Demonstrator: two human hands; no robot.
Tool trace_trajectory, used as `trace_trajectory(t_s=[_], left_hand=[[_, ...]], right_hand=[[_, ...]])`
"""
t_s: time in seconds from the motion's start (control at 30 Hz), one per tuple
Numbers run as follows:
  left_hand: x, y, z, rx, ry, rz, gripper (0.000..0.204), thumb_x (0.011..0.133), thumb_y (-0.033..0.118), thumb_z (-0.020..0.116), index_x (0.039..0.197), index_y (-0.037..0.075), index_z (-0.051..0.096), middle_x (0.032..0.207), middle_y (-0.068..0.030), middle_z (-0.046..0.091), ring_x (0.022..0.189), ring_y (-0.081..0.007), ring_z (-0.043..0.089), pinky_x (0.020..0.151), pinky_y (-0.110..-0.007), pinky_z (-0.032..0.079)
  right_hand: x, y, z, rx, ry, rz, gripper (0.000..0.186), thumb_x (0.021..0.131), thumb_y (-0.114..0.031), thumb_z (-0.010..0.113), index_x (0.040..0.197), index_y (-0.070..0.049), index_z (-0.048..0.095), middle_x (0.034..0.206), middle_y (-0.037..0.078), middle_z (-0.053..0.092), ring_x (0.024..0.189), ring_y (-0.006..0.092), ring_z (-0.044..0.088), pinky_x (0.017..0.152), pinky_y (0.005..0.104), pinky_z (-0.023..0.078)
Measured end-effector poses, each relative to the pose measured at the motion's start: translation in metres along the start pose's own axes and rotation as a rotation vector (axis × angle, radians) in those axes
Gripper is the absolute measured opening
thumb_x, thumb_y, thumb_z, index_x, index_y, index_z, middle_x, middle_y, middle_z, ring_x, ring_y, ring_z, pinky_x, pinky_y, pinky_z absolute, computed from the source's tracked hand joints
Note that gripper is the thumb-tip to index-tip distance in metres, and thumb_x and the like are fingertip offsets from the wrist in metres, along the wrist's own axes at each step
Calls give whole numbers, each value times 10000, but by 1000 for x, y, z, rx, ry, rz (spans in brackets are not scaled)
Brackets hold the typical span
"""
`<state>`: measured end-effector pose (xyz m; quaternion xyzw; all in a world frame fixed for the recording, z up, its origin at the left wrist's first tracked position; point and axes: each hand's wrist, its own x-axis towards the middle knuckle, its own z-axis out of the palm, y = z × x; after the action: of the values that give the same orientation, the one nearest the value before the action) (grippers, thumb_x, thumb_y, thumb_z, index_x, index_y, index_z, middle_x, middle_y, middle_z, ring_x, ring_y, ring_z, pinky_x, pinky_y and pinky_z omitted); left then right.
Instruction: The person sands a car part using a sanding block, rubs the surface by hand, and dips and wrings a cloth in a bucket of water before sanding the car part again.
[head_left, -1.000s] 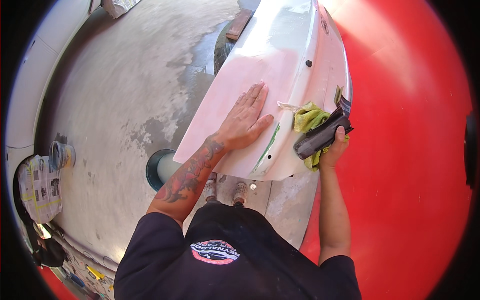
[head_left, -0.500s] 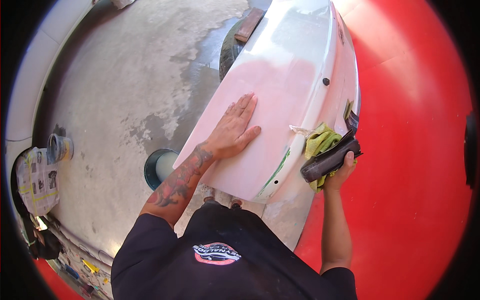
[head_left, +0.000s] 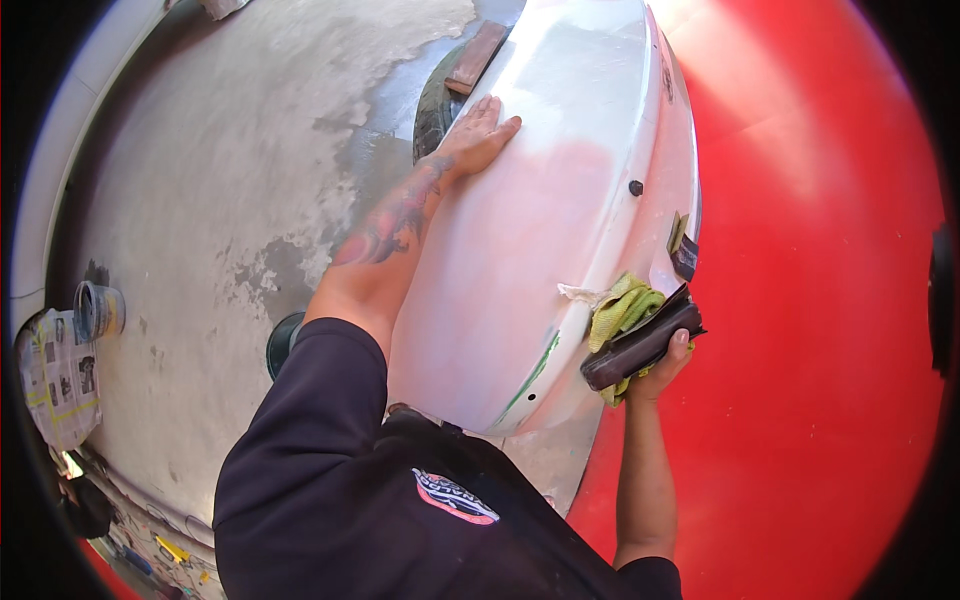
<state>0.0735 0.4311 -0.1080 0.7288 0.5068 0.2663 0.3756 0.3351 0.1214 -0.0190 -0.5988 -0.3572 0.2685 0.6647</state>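
My left hand (head_left: 480, 137) lies with fingers outstretched on the upper left part of a white car body panel (head_left: 510, 300), which has pale pink patches and a green streak near its lower right. My right hand (head_left: 662, 365) grips a black oblong block (head_left: 635, 355), perhaps a sanding block, together with a crumpled yellow-green cloth (head_left: 623, 308), at the panel's lower right edge. Just above them, small dark folded sheets (head_left: 683, 255) sit against the panel's side. A black round fitting (head_left: 636, 188) is on the ridge.
A tire (head_left: 433, 115) and brown board (head_left: 475, 58) are behind the panel. On the left are a green bucket (head_left: 282, 345), a clear bucket (head_left: 98, 310), newspaper-masked covering (head_left: 60, 385) and a white vehicle body (head_left: 80, 100) on the concrete floor (head_left: 200, 180). A red surface (head_left: 800, 350) fills the right.
My left hand has slid up the panel toward its upper left edge, with my arm stretched further forward. My right hand, still holding the block and cloth, sits lower in view.
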Motion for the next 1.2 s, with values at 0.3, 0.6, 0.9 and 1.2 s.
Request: trace_trajectory(t_s=[0.3,0.6,0.9,1.2], left_hand=[[-95,-19,-1,-3,1,54,865,1049,597,297,1595,-62,170,1683,-239,138,1581,-310,97,1281,-376,79],[-202,-28,3,6,26,69,763,1058,482,383,1603,-21,201,1682,-236,152,1577,-318,114,1278,-391,86],[-311,-26,7,19,41,30,768,1040,458,421,1605,-13,199,1676,-240,169,1566,-355,152,1274,-409,106],[-401,-4,9,48,18,43,835,1047,506,427,1605,-39,132,1674,-250,150,1561,-412,119,1268,-481,113]], right_hand=[[3,-5,4,-96,-5,-27,588,964,-498,552,1130,65,591,1000,106,639,876,187,638,779,334,528],[6,-2,1,-19,-53,-32,554,980,-457,560,1130,74,606,1007,125,663,862,202,664,771,346,548],[16,4,-4,-33,-91,-67,594,1015,-483,521,1167,84,609,1052,143,673,905,226,682,816,355,562],[13,-2,-4,-2,-111,-16,553,1006,-451,553,1185,70,601,1056,128,670,904,215,672,812,356,552]])
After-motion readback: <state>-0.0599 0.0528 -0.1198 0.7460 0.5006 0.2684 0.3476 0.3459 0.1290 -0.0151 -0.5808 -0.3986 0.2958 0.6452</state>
